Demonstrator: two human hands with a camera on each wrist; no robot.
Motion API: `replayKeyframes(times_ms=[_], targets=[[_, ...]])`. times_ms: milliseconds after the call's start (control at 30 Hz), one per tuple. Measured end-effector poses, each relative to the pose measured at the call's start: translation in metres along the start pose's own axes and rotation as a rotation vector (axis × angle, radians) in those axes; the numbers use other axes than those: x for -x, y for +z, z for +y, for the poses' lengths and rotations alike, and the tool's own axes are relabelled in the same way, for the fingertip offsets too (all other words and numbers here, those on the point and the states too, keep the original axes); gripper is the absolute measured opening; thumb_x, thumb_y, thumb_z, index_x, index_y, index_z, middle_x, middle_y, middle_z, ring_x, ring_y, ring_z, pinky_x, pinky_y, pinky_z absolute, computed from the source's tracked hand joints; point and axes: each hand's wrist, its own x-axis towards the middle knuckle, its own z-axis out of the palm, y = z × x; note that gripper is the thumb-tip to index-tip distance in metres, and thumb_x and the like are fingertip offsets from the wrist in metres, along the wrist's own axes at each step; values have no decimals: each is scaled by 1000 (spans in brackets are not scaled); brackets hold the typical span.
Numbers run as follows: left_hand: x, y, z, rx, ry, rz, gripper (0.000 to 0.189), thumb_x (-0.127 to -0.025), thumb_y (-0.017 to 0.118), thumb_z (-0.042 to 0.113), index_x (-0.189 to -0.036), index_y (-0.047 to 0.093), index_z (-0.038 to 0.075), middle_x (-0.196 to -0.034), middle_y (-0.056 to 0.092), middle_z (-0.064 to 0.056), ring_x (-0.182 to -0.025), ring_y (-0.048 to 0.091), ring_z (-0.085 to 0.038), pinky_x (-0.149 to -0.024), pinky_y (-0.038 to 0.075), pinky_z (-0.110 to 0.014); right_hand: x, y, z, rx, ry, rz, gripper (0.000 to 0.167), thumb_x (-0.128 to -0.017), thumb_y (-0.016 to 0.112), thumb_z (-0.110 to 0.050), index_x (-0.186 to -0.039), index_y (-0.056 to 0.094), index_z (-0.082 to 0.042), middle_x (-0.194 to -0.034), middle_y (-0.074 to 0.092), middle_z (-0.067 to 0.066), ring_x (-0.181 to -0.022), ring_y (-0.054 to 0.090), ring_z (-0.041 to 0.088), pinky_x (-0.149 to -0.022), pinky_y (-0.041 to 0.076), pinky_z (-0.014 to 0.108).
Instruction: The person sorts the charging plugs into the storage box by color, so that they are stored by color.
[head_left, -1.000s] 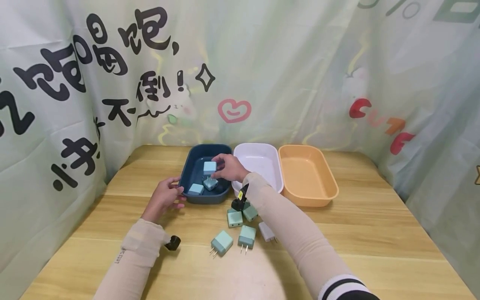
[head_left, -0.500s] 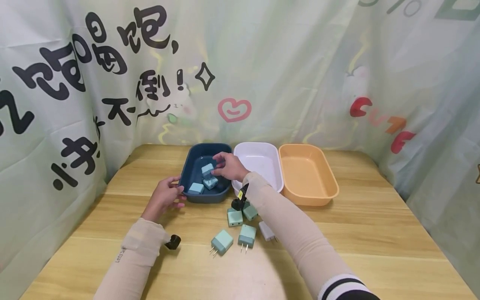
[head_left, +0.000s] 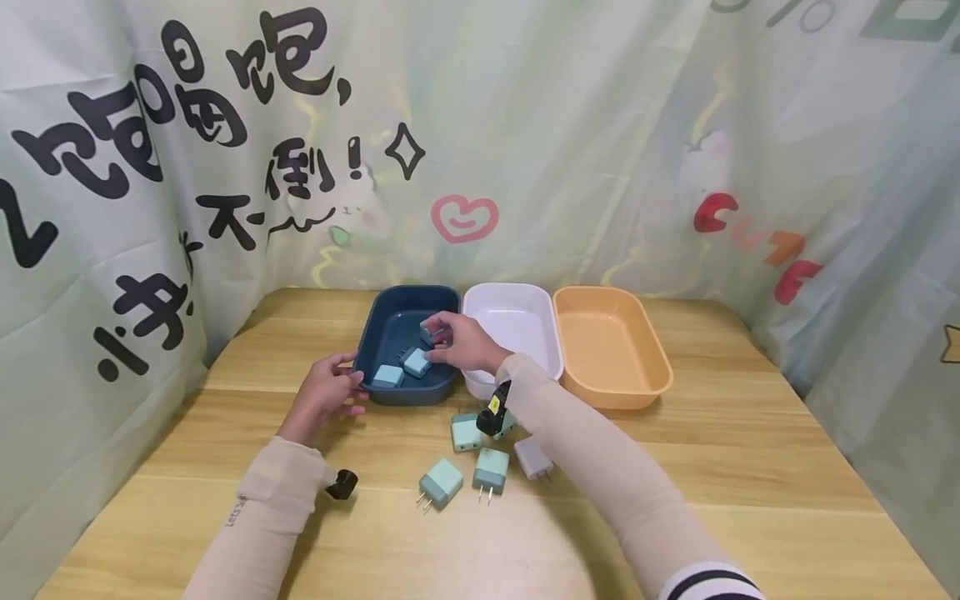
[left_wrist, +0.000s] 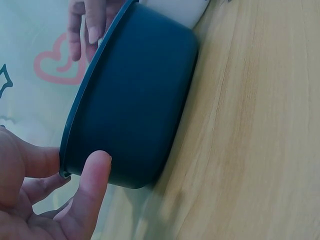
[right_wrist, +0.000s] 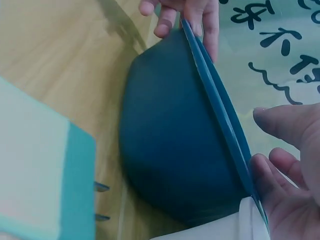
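My left hand (head_left: 326, 390) holds the near left corner of a dark blue plastic tray (head_left: 412, 397); in the left wrist view its thumb lies against the outer wall (left_wrist: 135, 100) and a finger meets the rim. My right hand (head_left: 465, 342) is over the tray's right side, thumb and fingers apart in the right wrist view with nothing between them. Close by its fingertips a teal wall charger (head_left: 426, 333) shows in the tray, partly covered by the hand. Two light blue chargers, one in the middle (head_left: 416, 362) and one near the front (head_left: 387, 377), lie in it.
A white tray (head_left: 517, 308) and an orange tray (head_left: 611, 342) stand to the right. In front lie mint-green chargers (head_left: 441, 482), (head_left: 491, 468), (head_left: 466, 432), another partly behind the right wrist camera, and a white charger (head_left: 532, 458). A printed curtain (head_left: 525, 125) hangs behind.
The light blue charger near my right fingertips has come down into the tray and now shows farther right. My right hand has lowered slightly; the left hand has stayed at the corner.
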Motion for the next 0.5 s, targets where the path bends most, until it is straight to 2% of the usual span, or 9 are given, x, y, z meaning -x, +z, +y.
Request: replayKeyframes(times_ms=[500], targets=[[-1, 0, 0, 4, -8, -9, 54, -102, 45, 4, -153, 30, 12, -133, 43, -24, -89, 61, -30, -68, 59, -38, 38, -3, -9, -6, -58, -143, 55, -82, 76, -1, -131, 51, 6, -130, 53, 21, -112, 58, 31, -88, 52, 24]])
